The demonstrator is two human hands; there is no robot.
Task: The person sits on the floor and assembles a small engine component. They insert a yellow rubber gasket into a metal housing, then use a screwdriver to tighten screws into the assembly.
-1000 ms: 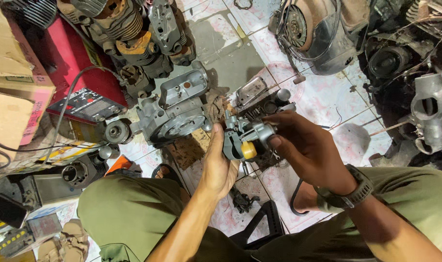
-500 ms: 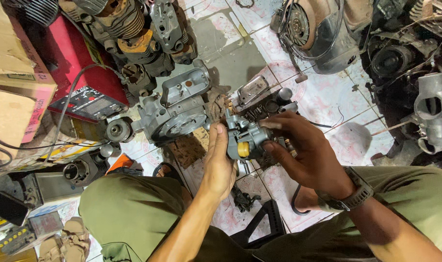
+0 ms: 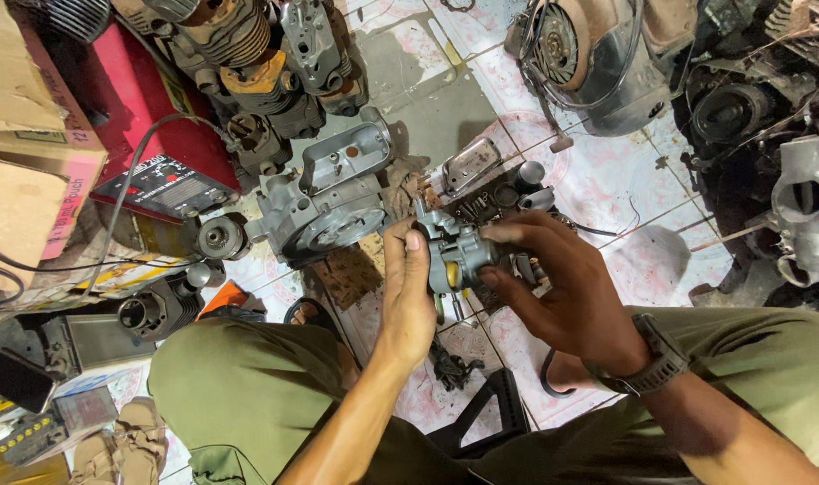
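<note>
Two hands meet on one small grey metal carburettor (image 3: pixel 459 256), held up above the floor between the knees: the left hand (image 3: pixel 407 301) presses its fingers flat against the part's left side with the thumb up near its top, and the right hand (image 3: pixel 571 292) closes its fingers around the right side, so both are clamped on the same piece. One yellowish plastic piece shows on the part's underside between the two palms. One dark wristwatch (image 3: pixel 654 359) sits on the right wrist. Just beyond the grip lies one large grey engine casing (image 3: pixel 324 202), and to its right one small metal cover (image 3: pixel 470 164) with two short tubes beside it, all near the fingertips. Farther out past the left hand stands one red boxed machine (image 3: pixel 153 175) with a cable, and next to it one cardboard box (image 3: pixel 27 135). Several finned cylinders, at least three, are stacked beyond the casing; their exact count is hard to tell. Beyond the right hand sits one round engine housing (image 3: pixel 598 54) and a dark heap of parts. One black bracket (image 3: pixel 490 409) lies under the wrists. The surface is a worn, patterned tile floor (image 3: pixel 625 189), stained with grime, in a crowded workshop corner.
</note>
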